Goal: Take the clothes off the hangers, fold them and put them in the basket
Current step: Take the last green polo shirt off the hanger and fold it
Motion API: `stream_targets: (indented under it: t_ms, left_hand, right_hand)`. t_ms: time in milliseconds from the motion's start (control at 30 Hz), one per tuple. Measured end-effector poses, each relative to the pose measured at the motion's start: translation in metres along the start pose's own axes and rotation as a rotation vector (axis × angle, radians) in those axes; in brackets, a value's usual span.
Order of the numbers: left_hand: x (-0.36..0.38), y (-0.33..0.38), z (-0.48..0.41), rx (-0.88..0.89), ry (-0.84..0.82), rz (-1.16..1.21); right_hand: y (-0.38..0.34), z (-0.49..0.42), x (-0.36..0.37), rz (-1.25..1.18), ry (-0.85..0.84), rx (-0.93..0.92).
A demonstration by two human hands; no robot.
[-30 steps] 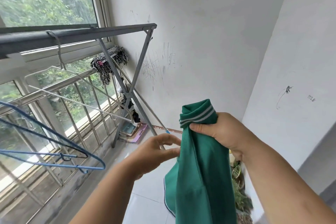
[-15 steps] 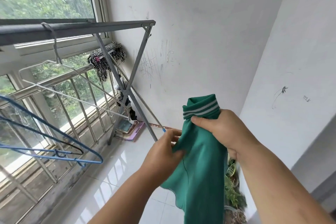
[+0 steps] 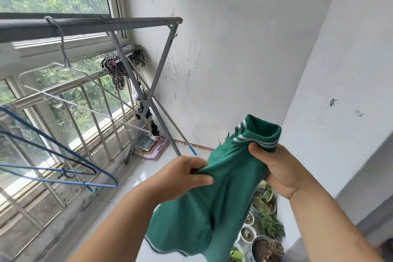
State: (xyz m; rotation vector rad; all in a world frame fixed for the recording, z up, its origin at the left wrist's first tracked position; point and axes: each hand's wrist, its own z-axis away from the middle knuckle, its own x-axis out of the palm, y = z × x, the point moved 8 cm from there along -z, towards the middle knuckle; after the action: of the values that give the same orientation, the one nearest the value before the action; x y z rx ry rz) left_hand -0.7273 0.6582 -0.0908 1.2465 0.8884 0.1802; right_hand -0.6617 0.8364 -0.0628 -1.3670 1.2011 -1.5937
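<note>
A green shirt with a white-striped collar hangs in the air in front of me, off its hanger. My right hand grips it just below the collar. My left hand pinches a fold of the green cloth at its left edge. An empty white hanger hangs by its hook on the grey rail of the drying rack. Two empty blue hangers hang lower at the left. No basket is in view.
The rack's crossed legs stand by the white wall, with a striped mop head on the window railing behind them. Books lie on the floor at the rack's foot. Several potted plants stand on the tiles below the shirt.
My left hand reached in from the left and took hold of the shirt's left edge, pulling the cloth sideways. My right hand kept its grip near the collar.
</note>
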Motion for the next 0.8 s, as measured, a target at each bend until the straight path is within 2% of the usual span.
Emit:
stream_targets:
  t_ms: [133,233,333,400,467,567,667,800]
  left_hand:
    - [-0.010,0.004,-0.001,0.087,0.075,-0.070]
    - [-0.008,0.013,0.003,0.160,0.037,-0.176]
    - [0.000,0.011,0.004,0.172,-0.048,-0.139]
    - [0.001,0.001,0.004,0.061,-0.063,-0.053]
    - [-0.008,-0.006,0.006,-0.023,0.016,-0.009]
    - [-0.021,-0.013,0.008,-0.057,0.148,0.081]
    - [-0.029,-0.017,0.009,-0.077,0.201,0.105]
    - [-0.039,-0.019,0.010,-0.100,0.273,0.056]
  right_hand:
    - [0.001,0.003,0.008,-0.068,-0.143,-0.005]
    - [0.000,0.005,0.019,-0.070,-0.250,-0.010]
    - [-0.002,0.006,0.025,-0.069,-0.307,-0.013]
    - [-0.002,0.002,0.020,-0.043,-0.245,-0.008]
    - [0.000,-0.006,0.002,0.031,-0.042,0.006]
    - [0.002,-0.007,-0.024,0.179,0.260,-0.005]
    - [0.001,-0.003,-0.024,0.130,0.328,-0.027]
    - [-0.002,-0.001,-0.017,0.142,0.313,-0.039]
